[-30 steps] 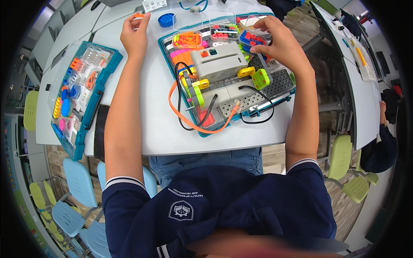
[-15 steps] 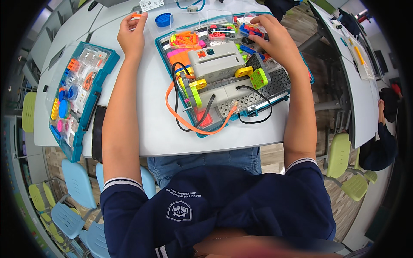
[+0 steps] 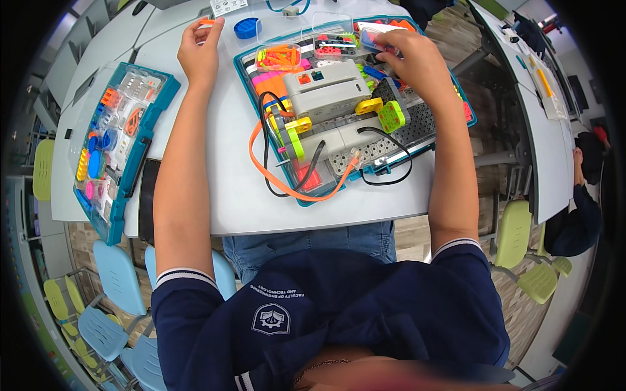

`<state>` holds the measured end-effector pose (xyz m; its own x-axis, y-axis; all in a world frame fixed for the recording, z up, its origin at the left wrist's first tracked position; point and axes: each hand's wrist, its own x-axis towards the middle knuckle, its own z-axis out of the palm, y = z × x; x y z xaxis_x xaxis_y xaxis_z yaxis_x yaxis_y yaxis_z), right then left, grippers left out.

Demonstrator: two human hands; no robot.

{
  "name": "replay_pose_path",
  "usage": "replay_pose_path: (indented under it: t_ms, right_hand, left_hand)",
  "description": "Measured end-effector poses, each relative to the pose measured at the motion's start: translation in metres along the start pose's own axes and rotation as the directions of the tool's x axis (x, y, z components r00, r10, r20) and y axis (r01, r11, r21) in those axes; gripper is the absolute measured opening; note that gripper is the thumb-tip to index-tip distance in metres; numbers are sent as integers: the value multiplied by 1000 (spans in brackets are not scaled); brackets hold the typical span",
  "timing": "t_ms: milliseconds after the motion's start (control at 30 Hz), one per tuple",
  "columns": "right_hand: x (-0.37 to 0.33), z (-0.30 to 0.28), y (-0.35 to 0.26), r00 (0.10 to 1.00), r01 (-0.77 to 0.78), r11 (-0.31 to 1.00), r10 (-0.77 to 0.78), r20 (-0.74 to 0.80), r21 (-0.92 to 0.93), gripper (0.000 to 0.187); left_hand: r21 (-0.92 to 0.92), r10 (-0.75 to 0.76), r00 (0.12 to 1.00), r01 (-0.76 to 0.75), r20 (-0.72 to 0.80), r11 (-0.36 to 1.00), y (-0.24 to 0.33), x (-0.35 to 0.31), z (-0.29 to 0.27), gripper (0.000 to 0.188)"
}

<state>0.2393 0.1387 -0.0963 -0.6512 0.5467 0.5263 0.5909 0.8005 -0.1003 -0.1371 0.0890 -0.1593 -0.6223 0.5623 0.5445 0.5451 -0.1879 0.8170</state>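
My left hand (image 3: 200, 52) is raised at the table's far left, thumb and fingers pinched on a small orange piece (image 3: 207, 22). My right hand (image 3: 414, 58) is over the far right of a teal-edged parts case (image 3: 244, 78), fingers closed at the edge of a small clear box (image 3: 370, 42) with blurred red and blue pieces; its far part is behind my fingers. On the case rests a built model with a grey block (image 3: 329, 91), yellow and green connectors and black cables. An orange cable (image 3: 261, 166) loops in front. Nearby is a clear box of orange pieces (image 3: 279, 57).
A second teal case (image 3: 134, 156) with colourful parts stands at the table's left, beside a black flat object (image 3: 149, 199). A blue round dish (image 3: 246, 28) lies behind the parts case. Blue chairs (image 3: 117, 277) stand lower left; another table (image 3: 521, 98) is at right.
My right hand has drawn its fingers together and the small clear box has shifted left and tilted. More orange pieces show behind my hand. My left hand keeps its pinch, almost unmoved.
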Motion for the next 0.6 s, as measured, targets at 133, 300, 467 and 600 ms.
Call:
replay_pose_path:
  t_ms: [133,300,467,600]
  right_hand:
    - [2,4,-1,997,70,996,-71,-17,-52,14]
    - [3,6,-5,996,87,986,-87,5,-145,10]
    - [1,2,-7,999,38,996,-38,3,-83,11]
    - [1,1,-7,1000,-10,1000,11,5,-22,16]
  left_hand:
    - [13,-2,1000,2,3,1000,1,0,0,53]
    - [19,-5,1000,5,2,1000,0,0,0,54]
    - [17,-15,1000,15,2,1000,0,0,0,54]
    - [-114,95,995,-98,-29,989,4,3,1,53]
